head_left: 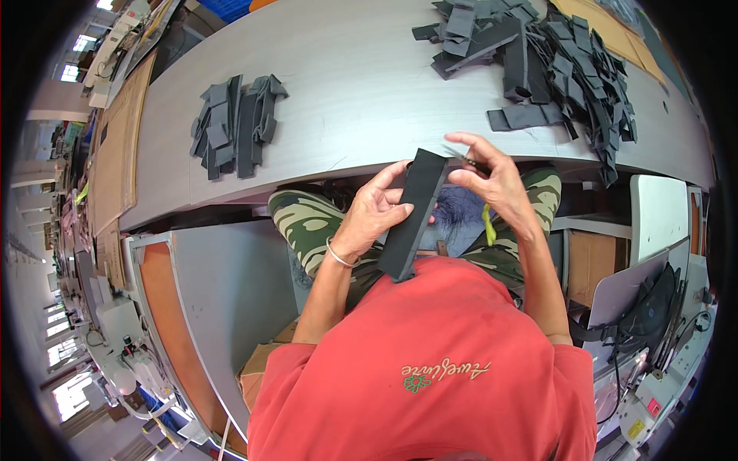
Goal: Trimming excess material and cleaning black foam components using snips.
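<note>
In the middle of the frame we see a long black strip [415, 209], flat and tilted, with straight sides and a dull face. Our left hand [370, 218] pinches it. Our right hand [498, 181] holds small dark snips [480, 167] with thin, pointy blades near the strip's top. More dark strips lie in a messy pile [573, 73] at upper right and a smaller pile [221, 129] at upper left, on the smooth gray table [350, 88]. Our red shirt [423, 323] has pale, curly writing and a green flower.
</note>
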A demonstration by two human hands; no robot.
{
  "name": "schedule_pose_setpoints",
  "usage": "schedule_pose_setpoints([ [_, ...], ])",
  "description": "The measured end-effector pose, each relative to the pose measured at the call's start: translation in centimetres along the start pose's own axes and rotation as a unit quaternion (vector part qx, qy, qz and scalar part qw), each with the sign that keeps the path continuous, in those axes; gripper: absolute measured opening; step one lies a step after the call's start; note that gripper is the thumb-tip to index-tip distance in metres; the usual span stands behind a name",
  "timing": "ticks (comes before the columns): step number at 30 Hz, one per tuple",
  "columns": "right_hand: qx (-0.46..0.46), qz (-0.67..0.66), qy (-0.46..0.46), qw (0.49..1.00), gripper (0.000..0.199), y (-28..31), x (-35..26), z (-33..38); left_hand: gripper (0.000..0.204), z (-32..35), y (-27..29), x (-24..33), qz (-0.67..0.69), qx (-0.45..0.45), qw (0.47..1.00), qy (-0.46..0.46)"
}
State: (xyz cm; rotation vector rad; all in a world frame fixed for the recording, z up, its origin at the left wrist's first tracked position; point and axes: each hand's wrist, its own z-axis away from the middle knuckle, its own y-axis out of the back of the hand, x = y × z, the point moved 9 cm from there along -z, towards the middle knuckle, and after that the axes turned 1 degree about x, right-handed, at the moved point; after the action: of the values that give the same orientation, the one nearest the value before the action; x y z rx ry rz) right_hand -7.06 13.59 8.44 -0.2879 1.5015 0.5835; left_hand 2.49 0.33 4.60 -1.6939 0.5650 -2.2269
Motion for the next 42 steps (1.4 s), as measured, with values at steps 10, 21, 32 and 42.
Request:
schedule_pose_setpoints([
  [10,0.033,-0.014,-0.016,0.999,0.007,-1.0,2.1,0.0,0.029,0.5,0.9,-5.9,-0.001,0.127,0.992,0.016],
  [21,-0.022,0.224,0.266,0.937,0.031,-4.7,-2.2,3.4,0.022,-0.4,2.5,-3.8,0.200,0.131,0.971,-0.013],
  [32,-0.007,0.081,0.153,0.985,0.028,-4.7,-0.1,3.6,0.028,-0.2,2.5,-4.4,0.243,0.114,0.963,-0.011],
  [42,0.090,0.023,0.059,0.994,0.026,-1.7,0.3,3.1,0.040,0.1,1.5,-1.4,0.197,0.102,0.972,-0.073],
])
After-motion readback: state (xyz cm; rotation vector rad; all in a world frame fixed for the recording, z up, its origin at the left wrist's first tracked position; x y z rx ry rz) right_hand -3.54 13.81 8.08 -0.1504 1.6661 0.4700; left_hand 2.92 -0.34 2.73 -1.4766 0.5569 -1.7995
